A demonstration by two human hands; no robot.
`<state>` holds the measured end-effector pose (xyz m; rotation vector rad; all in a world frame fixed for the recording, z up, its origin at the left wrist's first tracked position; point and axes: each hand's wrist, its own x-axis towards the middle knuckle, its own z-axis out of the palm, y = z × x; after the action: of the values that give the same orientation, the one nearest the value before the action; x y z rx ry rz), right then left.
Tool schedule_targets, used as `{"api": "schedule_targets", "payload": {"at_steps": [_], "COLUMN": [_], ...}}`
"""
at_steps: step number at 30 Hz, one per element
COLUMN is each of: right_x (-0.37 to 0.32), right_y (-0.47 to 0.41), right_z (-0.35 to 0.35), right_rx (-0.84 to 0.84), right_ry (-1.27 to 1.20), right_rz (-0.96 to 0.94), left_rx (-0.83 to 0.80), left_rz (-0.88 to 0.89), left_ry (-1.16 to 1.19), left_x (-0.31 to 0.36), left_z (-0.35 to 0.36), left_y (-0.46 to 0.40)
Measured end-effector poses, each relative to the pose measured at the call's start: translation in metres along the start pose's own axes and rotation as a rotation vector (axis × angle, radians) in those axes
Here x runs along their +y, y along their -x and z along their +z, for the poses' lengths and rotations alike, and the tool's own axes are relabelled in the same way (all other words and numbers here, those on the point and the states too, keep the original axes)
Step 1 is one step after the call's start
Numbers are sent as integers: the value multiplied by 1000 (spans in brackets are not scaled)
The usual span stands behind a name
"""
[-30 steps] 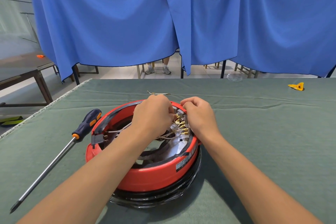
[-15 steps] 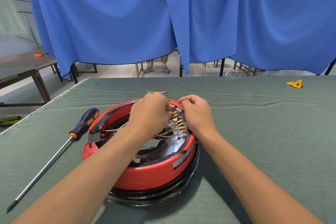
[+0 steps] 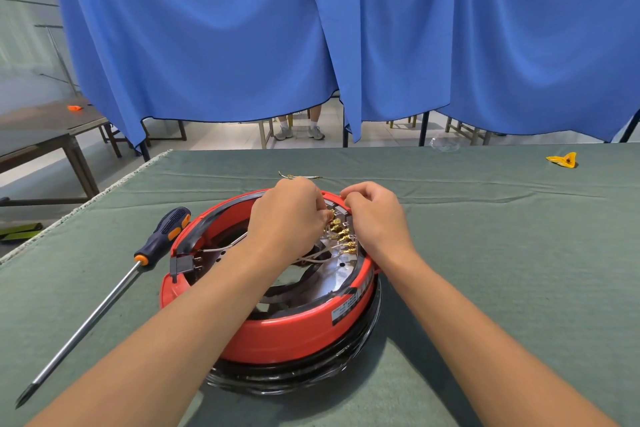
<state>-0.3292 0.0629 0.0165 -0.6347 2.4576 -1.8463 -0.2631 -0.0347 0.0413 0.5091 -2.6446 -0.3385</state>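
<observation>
**Two hands at the housing's far rim**

The red housing (image 3: 294, 333) sits open side up on the green table (image 3: 502, 253) with brass terminals (image 3: 343, 236) in a row inside. The left hand (image 3: 287, 218) apparently pinches the farthest one, and the right hand (image 3: 375, 215) curls over the rim beside them.

Workshop-type repair station: a counter (image 3: 485, 253) under green cloth carries a screwdriver (image 3: 104, 302) and an opened red appliance base (image 3: 294, 333). Behind, blue curtains (image 3: 207, 45) partition it; a bare wooden table (image 3: 45, 135) stands at centre left of the frame.
</observation>
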Motion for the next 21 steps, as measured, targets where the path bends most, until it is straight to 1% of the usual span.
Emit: {"api": "schedule_targets", "payload": {"at_steps": [12, 21], "right_x": [1, 1], "right_y": [-1, -1], "right_z": [0, 1], "right_rx": [1, 6], "right_ry": [-4, 6], "right_rz": [0, 1], "left_rx": [-49, -38], "left_rz": [-2, -4], "left_ry": [40, -2], "left_x": [-2, -1], "left_z": [-2, 0], "left_y": [0, -1]}}
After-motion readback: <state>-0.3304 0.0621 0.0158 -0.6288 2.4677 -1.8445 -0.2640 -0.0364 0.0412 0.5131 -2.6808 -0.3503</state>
